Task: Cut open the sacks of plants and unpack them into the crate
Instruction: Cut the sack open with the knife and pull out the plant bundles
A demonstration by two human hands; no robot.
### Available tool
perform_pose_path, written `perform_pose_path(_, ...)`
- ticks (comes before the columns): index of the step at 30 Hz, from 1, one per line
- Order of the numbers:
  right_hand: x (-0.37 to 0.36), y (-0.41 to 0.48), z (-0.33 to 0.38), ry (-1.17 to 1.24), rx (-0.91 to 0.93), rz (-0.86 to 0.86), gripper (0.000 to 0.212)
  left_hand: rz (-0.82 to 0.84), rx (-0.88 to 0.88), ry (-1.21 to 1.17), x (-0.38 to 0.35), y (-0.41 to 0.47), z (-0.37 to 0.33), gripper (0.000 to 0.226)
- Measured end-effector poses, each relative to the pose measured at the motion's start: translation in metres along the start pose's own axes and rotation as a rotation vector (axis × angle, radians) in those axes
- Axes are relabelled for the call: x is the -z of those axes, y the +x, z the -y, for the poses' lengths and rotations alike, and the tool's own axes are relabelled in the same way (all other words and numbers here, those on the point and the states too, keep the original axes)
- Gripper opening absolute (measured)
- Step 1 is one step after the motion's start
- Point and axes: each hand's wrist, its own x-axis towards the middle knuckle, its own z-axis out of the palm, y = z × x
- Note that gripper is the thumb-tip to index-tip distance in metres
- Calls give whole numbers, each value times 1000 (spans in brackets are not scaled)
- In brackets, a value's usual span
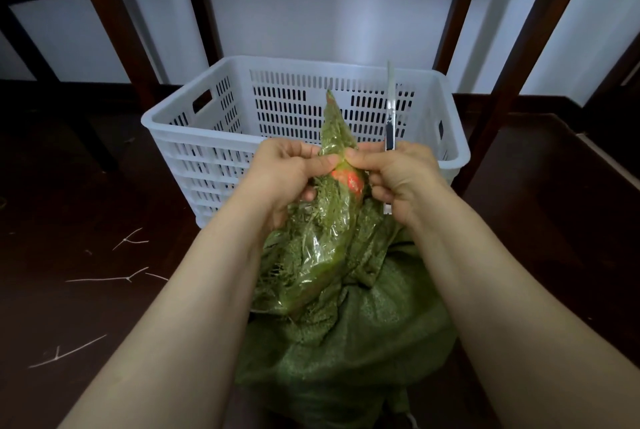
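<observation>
A green woven sack (363, 335) sits on the floor in front of me, its gathered neck lined with clear plastic (311, 255) and bound by an orange-red tie (351, 181). My left hand (287, 176) pinches the neck just left of the tie. My right hand (401, 179) pinches it from the right while also holding a utility knife (390, 117), blade pointing up. Behind the sack stands a white slotted plastic crate (214, 158); its inside looks bare where it shows.
Dark wooden furniture legs (512, 58) rise behind and beside the crate, against a pale wall. Thin pale twigs (104, 279) lie scattered on the dark wooden floor at the left.
</observation>
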Motion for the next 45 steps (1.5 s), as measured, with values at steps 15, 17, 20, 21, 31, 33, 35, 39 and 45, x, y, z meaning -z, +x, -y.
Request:
perform_pose_path(15,8,-4,3,-143,68,126,35,47,118,-383,1,-3,-2,28)
perform_pose_path(17,10,-8,14,-235,142,154,32,-11,114,-408,0,-1,-2,37)
perform_pose_path(20,14,-13,26,-441,235,209,27,-97,80,-445,2,2,-5,31)
perform_pose_path(21,16,-14,29,-540,266,208,27,-119,65,-447,3,2,-6,23)
perform_pose_path(31,16,-22,31,-1077,382,197,34,-218,-19,-443,6,4,-8,15)
perform_pose_path(33,14,-22,30,-1150,405,169,33,-245,-43,-432,6,5,-7,17)
perform_pose_path(35,12,-23,29,-1222,429,152,32,-272,-60,-415,6,7,-6,15)
perform_pose_path(39,7,-28,28,-1340,452,109,33,-312,-103,-344,5,8,-4,4)
perform_pose_path(45,-7,-34,12,-1536,525,120,30,-433,-154,-206,4,12,2,8)
